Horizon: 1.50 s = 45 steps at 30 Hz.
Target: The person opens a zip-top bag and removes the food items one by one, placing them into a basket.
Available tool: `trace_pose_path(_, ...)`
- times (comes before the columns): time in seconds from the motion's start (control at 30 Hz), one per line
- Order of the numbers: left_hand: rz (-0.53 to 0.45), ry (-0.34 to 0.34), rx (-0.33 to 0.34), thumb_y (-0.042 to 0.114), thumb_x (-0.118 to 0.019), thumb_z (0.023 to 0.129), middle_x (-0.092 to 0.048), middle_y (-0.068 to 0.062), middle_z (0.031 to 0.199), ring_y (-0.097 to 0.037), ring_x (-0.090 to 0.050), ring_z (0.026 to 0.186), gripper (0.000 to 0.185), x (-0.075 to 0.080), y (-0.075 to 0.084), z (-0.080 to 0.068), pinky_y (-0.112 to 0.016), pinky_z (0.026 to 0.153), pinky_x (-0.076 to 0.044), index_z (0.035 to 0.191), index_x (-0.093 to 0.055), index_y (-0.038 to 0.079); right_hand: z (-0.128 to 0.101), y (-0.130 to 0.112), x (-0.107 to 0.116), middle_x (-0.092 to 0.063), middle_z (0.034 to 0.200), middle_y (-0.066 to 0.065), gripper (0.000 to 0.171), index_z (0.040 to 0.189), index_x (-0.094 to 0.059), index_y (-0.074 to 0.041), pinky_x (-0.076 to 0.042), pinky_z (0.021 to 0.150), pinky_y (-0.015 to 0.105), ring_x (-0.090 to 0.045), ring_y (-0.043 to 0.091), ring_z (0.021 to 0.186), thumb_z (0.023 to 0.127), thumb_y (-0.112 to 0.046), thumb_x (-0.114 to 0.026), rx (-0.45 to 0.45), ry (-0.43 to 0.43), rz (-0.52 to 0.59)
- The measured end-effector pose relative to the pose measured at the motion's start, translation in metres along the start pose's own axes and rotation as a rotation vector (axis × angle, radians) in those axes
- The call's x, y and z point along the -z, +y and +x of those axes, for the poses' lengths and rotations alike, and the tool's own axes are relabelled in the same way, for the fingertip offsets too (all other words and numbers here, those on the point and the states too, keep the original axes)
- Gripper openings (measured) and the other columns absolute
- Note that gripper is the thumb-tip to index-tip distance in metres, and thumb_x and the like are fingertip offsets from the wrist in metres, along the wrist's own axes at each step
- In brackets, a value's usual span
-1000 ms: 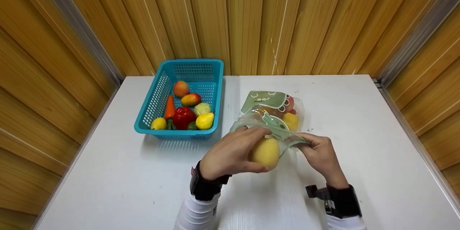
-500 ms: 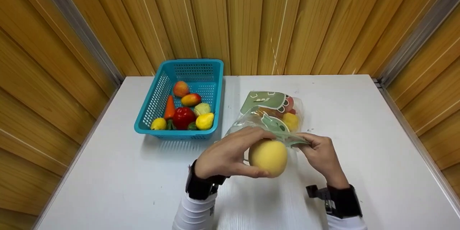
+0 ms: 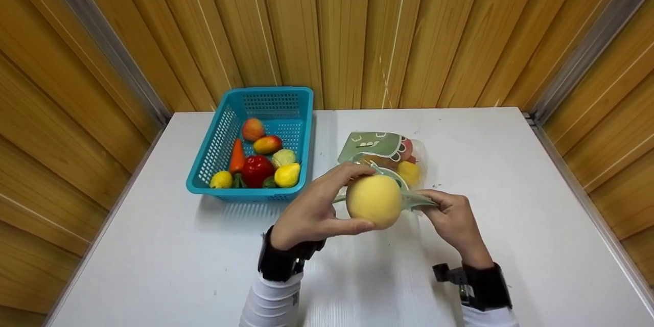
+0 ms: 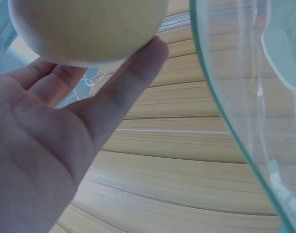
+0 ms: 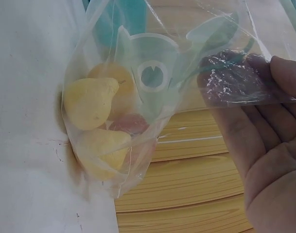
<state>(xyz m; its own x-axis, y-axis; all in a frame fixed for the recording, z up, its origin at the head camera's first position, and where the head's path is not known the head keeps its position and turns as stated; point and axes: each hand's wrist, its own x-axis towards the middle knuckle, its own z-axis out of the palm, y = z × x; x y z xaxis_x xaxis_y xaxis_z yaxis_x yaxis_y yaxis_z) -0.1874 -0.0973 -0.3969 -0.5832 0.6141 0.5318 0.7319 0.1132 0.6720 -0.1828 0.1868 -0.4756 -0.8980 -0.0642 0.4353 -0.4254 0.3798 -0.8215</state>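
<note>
My left hand [image 3: 309, 212] grips a round, pale yellow fruit [image 3: 374, 202] between thumb and fingers, just in front of the bag's mouth. From the left wrist view, the fruit [image 4: 89, 29] sits above the thumb, with the bag's green edge [image 4: 220, 107] curving past on the right. The clear plastic bag [image 3: 370, 144] carries a green cartoon print. Its near edge is pinched by my right hand [image 3: 452, 219]. Inside the bag, the right wrist view shows two yellow pears [image 5: 89, 104] with orange and red fruit behind them. The held fruit partly hides the bag's mouth.
A blue perforated basket [image 3: 194, 184] stands to the left of the bag. It holds a peach [image 3: 253, 129], a mango [image 3: 267, 144], a carrot [image 3: 237, 157], a red pepper [image 3: 257, 171] and several other pieces. Wood-panelled walls enclose the white table [image 3: 168, 245].
My left hand drew the fruit back from the bag's edge, then raised it toward the mouth again, and more of its round face shows. My right hand keeps its pinch on the bag.
</note>
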Motion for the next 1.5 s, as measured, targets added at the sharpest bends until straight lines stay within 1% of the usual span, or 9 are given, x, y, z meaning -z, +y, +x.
trace_pose_path(0.1, 0.008, 0.039, 0.010, 0.030, -0.085, 0.086, -0.058, 0.001, 0.139, -0.014, -0.056, 0.123, 0.069, 0.004, 0.001, 0.001, -0.036, 0.103, -0.052, 0.143, -0.051, 0.012, 0.000, 0.000, -0.001, -0.078, 0.094, 0.015, 0.021, 0.101, -0.079, 0.004, -0.056, 0.072, 0.014, -0.070, -0.001, 0.083, 0.087, 0.016, -0.069, 0.004, 0.002, 0.004)
trace_pose_path(0.27, 0.081, 0.104, 0.034, 0.029, -0.085, 0.087, -0.058, -0.002, 0.138, -0.013, -0.056, 0.123, 0.067, 0.017, 0.004, 0.005, -0.034, 0.101, -0.054, 0.142, -0.051, 0.010, 0.001, -0.001, -0.001, -0.078, 0.095, 0.015, 0.022, 0.100, -0.080, 0.002, -0.056, 0.072, 0.014, -0.070, -0.001, 0.085, 0.086, 0.016, -0.070, 0.010, 0.001, -0.004)
trace_pose_path(0.43, 0.171, 0.163, 0.102, 0.031, -0.084, 0.088, -0.058, -0.006, 0.136, -0.015, -0.055, 0.122, 0.067, 0.029, 0.005, 0.008, -0.032, 0.098, -0.054, 0.141, -0.052, 0.007, 0.002, 0.001, -0.001, -0.078, 0.094, 0.015, 0.023, 0.100, -0.080, 0.003, -0.056, 0.072, 0.014, -0.070, -0.001, 0.085, 0.083, 0.017, -0.072, 0.009, 0.003, -0.006)
trace_pose_path(0.6, 0.251, 0.210, 0.177, 0.036, -0.081, 0.089, -0.057, -0.008, 0.135, -0.019, -0.055, 0.121, 0.066, 0.040, 0.003, 0.011, -0.035, 0.099, -0.054, 0.141, -0.052, 0.007, 0.001, 0.001, -0.001, -0.079, 0.093, 0.012, 0.023, 0.100, -0.079, 0.004, -0.056, 0.071, 0.015, -0.070, 0.000, 0.083, 0.082, 0.017, -0.073, -0.003, 0.009, 0.004)
trace_pose_path(0.77, 0.305, 0.243, 0.200, 0.034, -0.082, 0.089, -0.057, -0.011, 0.133, -0.024, -0.055, 0.119, 0.066, 0.052, -0.001, 0.017, -0.039, 0.097, -0.054, 0.141, -0.052, 0.006, 0.000, 0.000, 0.001, -0.078, 0.093, 0.014, 0.022, 0.101, -0.079, 0.005, -0.055, 0.070, 0.014, -0.069, -0.001, 0.082, 0.083, 0.017, -0.073, -0.001, 0.015, 0.012)
trace_pose_path(0.9, 0.393, 0.222, 0.225, 0.034, -0.082, 0.089, -0.057, -0.013, 0.132, -0.027, -0.055, 0.118, 0.066, 0.061, -0.006, 0.023, -0.040, 0.096, -0.054, 0.141, -0.052, 0.005, 0.000, 0.000, 0.002, -0.078, 0.092, 0.015, 0.022, 0.100, -0.079, 0.004, -0.054, 0.069, 0.013, -0.068, -0.002, 0.081, 0.082, 0.016, -0.074, 0.016, 0.020, 0.003)
trace_pose_path(1.1, 0.493, 0.178, 0.296, 0.036, -0.083, 0.088, -0.058, -0.013, 0.129, -0.029, -0.055, 0.113, 0.067, 0.073, -0.019, 0.037, -0.042, 0.091, -0.054, 0.140, -0.054, 0.006, 0.001, 0.000, 0.003, -0.078, 0.091, 0.007, 0.023, 0.100, -0.079, 0.004, -0.055, 0.069, 0.013, -0.068, -0.001, 0.080, 0.083, 0.017, -0.072, 0.010, 0.023, 0.002)
trace_pose_path(1.23, 0.513, 0.150, 0.365, 0.037, -0.082, 0.088, -0.057, -0.011, 0.127, -0.030, -0.055, 0.110, 0.065, 0.082, -0.039, 0.046, -0.043, 0.087, -0.054, 0.139, -0.054, 0.008, 0.000, 0.001, 0.003, -0.078, 0.094, 0.012, 0.023, 0.101, -0.079, 0.004, -0.056, 0.072, 0.014, -0.070, -0.001, 0.085, 0.085, 0.018, -0.070, 0.007, 0.025, 0.005)
trace_pose_path(1.5, 0.504, 0.058, 0.565, 0.029, -0.082, 0.087, -0.056, -0.012, 0.124, -0.030, -0.055, 0.104, 0.062, 0.094, -0.086, 0.057, -0.041, 0.084, -0.056, 0.136, -0.053, 0.006, 0.000, -0.001, 0.003, -0.078, 0.094, 0.015, 0.022, 0.101, -0.079, 0.004, -0.056, 0.073, 0.014, -0.070, -0.001, 0.084, 0.087, 0.017, -0.068, -0.003, 0.020, 0.001)
